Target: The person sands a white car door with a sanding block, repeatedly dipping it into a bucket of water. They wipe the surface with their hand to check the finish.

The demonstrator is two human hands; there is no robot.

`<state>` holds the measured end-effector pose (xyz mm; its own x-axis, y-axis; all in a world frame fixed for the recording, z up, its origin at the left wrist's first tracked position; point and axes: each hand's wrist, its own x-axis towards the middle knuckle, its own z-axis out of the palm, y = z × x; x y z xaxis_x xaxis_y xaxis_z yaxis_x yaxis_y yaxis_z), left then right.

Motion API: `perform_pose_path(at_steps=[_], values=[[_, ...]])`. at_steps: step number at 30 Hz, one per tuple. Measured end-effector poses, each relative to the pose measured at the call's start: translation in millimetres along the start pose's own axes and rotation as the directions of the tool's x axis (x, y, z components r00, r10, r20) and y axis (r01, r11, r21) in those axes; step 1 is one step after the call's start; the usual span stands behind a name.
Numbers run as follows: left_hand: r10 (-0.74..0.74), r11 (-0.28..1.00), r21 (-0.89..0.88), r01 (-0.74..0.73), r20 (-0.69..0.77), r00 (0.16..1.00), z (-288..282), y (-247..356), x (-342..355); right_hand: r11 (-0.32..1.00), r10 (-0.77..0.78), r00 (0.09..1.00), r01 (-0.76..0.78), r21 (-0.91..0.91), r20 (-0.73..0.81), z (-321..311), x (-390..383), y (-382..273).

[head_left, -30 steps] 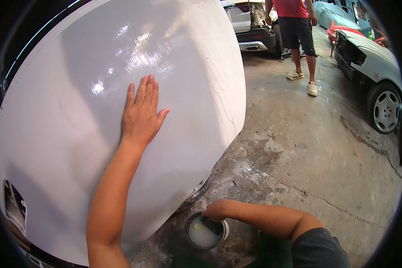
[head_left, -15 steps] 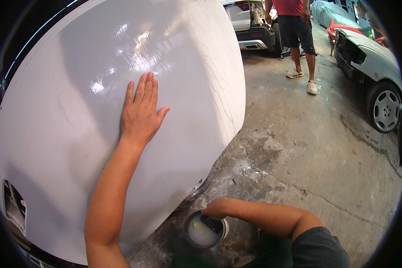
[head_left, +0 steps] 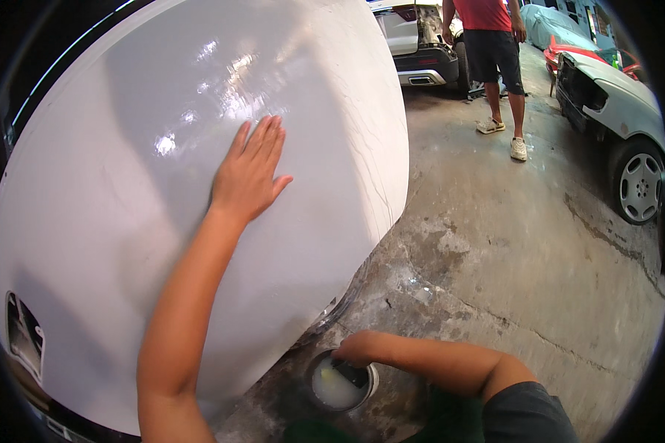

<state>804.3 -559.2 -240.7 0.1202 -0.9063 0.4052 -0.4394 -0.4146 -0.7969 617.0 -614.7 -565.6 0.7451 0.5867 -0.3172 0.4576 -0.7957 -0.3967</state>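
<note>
Panel at nine o'clock looks stiff, probably slick where shiny, best gripped by edges; left hand lies flat, thumb spread, right hand at six-o'clock bucket, can't tell grip.

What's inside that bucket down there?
In the bucket: cloudy liquid, a dark piece below the right hand, and a yellowish patch. The hand hides part of the inside; the liquid hides the bottom.

We rest our left hand on the pale car panel at left, our right hand at the near bucket of cloudy water, a person standing far right.
</note>
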Motion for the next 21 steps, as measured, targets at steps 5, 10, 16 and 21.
perform_pose_path(at_steps=[5,10,16,21], values=[[0.088,0.989,0.122,-0.089,0.007,0.996,17.4,-14.9,63.9,0.999,-0.032,0.999,0.032,0.007,0.001,3.3,10.6,-8.2],[0.103,0.988,0.107,-0.107,0.041,0.994,18.7,-21.9,75.2,0.998,-0.051,0.997,0.048,0.048,0.052,-2.9,13.8,-12.1],[0.126,0.992,0.005,-0.127,0.059,0.990,-17.0,-49.7,16.6,1.000,-0.005,0.998,0.003,0.031,0.064,-0.9,16.5,0.3],[0.130,0.991,-0.041,-0.126,0.105,0.986,-36.4,-62.7,-38.1,1.000,0.004,0.993,-0.005,0.007,0.121,-0.9,20.5,-1.5]])
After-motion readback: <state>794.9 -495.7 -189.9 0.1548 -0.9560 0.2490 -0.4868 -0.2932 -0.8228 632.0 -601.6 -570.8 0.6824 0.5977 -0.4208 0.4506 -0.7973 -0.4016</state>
